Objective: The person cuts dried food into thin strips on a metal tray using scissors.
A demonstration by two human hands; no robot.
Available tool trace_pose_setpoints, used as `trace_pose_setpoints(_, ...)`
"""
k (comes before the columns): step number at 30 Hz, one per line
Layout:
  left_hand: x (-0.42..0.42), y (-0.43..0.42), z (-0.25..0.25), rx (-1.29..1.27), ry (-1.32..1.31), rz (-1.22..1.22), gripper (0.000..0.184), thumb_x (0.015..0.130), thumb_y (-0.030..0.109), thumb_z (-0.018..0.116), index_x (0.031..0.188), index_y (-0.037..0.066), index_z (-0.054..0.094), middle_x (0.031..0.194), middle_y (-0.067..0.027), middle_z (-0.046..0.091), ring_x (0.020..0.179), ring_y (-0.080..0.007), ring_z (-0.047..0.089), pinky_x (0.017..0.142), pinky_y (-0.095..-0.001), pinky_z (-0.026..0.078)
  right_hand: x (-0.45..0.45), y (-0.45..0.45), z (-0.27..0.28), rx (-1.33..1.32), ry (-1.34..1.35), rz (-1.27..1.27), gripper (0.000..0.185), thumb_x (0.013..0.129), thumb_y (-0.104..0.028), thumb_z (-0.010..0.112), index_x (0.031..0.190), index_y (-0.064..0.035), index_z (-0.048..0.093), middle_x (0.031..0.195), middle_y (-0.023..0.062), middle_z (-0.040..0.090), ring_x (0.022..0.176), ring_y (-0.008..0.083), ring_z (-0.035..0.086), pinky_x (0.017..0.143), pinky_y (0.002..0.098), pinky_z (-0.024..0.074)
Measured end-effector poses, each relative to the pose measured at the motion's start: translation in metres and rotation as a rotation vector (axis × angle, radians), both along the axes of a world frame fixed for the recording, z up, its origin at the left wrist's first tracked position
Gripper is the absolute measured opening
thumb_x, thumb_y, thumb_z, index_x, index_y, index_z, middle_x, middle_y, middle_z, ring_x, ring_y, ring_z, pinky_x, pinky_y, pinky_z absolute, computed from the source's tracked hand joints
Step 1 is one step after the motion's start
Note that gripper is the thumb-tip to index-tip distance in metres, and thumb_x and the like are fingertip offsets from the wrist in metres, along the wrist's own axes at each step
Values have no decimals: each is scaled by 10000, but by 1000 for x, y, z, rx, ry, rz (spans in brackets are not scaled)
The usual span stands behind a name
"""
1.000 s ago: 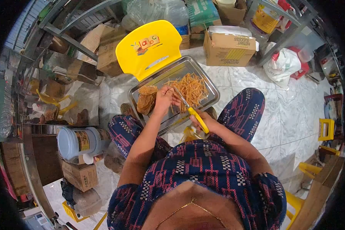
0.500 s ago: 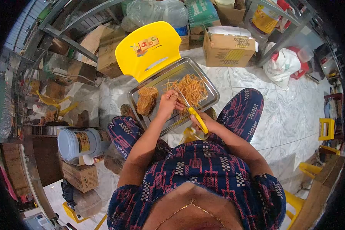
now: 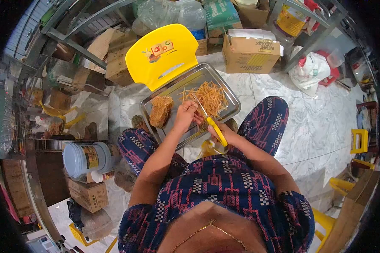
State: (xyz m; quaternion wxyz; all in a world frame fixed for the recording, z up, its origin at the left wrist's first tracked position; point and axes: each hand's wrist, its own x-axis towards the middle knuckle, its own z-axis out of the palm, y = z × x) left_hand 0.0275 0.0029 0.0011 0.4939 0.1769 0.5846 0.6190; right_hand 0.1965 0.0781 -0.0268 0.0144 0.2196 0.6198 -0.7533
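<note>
My right hand [image 3: 225, 135] grips the yellow handles of a pair of scissors [image 3: 215, 130], whose metal blades point up and left. Beside those blades, my left hand [image 3: 187, 115] has its fingers pinched together; what they hold is too small to make out. Both hands are over a metal tray [image 3: 234, 110]. A loose pile of thin orange-brown strands [image 3: 211, 98] lies on the tray just beyond the blades. Left of my left hand sits a rough brown bundle [image 3: 159, 114] with a paler top end.
The tray rests against a yellow plastic chair [image 3: 156, 50] between my knees. Cardboard boxes [image 3: 251, 55] stand on the marble-patterned floor ahead. To the left are blue-grey buckets [image 3: 78, 159] and another box [image 3: 88, 193]. A white sack [image 3: 310, 71] sits at the far right.
Hands and scissors stay in nearly the same place over the tray. The whole view shifts very slightly.
</note>
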Motion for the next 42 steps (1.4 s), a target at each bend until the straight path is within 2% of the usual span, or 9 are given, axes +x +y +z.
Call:
trace_pose_setpoints(3, -1, 0, -2, 11, 25, -20, 155, 863, 156, 441, 811, 15, 477, 618, -97, 547, 486, -188, 570, 406, -274, 476, 1, 0, -1, -25, 13, -58, 425, 793, -438, 524, 994, -71, 450, 567, -15, 415, 426, 78, 441, 379, 217, 376)
trace_pose_setpoints(5, -2, -1, -6, 26, -3, 11, 155, 862, 155, 443, 812, 14, 484, 623, -90, 551, 494, -184, 573, 404, -272, 475, 1, 5, -2, -152, -140, -22, 426, 778, -439, 547, 969, -66, 471, 570, -12, 422, 395, 84, 429, 359, 221, 368)
trace_pose_setpoints(9, 0, 0, -5, 52, -13, 33, 147, 861, 148, 441, 817, 15, 487, 628, -82, 555, 500, -183, 575, 410, -272, 477, 1, 3, 20, -75, -133, -89, 418, 765, -423, 574, 935, -49, 498, 577, -11, 433, 361, 80, 414, 327, 221, 347)
trace_pose_setpoints(17, -4, -1, -11, 71, -82, 11, 124, 864, 146, 427, 861, 30, 469, 661, -70, 530, 519, -197, 580, 441, -295, 492, -1, 4, 29, 88, -155, -72, 460, 752, -404, 602, 992, -20, 520, 692, 32, 540, 653, 139, 490, 617, 260, 409)
trace_pose_setpoints(21, -2, -1, -7, 59, -62, 24, 120, 865, 147, 426, 858, 34, 466, 668, -81, 540, 522, -199, 583, 452, -309, 499, -2, 5, 33, 294, -243, -16, 449, 755, -390, 605, 972, -6, 523, 700, 31, 545, 653, 144, 503, 613, 272, 412)
trace_pose_setpoints(24, -8, -2, -1, 50, -82, 31, 118, 867, 149, 422, 857, 37, 457, 676, -95, 549, 525, -198, 585, 454, -301, 501, 0, 5, 23, 232, -125, -67, 426, 771, -401, 581, 936, -13, 525, 662, 33, 524, 610, 136, 506, 572, 264, 422)
trace_pose_setpoints(29, -31, -6, -1, 144, -46, 161, 165, 879, 200, 425, 841, 41, 442, 672, -99, 547, 529, -188, 588, 429, -272, 494, 0, 5, -2, -105, -31, 25, 482, 826, -445, 463, 1083, -42, 400, 605, 26, 458, 491, 97, 478, 441, 232, 415)
trace_pose_setpoints(32, -36, -6, -4, 140, -41, 180, 166, 867, 212, 451, 865, 46, 449, 664, -111, 550, 541, -201, 591, 443, -285, 497, 0, 5, -1, -68, 10, 121, 524, 834, -463, 431, 1125, -38, 341, 633, 33, 471, 493, 105, 482, 450, 236, 416)
trace_pose_setpoints(42, -36, -4, -4, 67, 16, 245, 181, 860, 208, 465, 904, 33, 444, 637, -115, 537, 531, -210, 581, 448, -302, 499, 2, 3, 3, 6, 2, 182, 535, 832, -491, 414, 1099, -29, 381, 645, 29, 471, 513, 99, 475, 474, 228, 406)
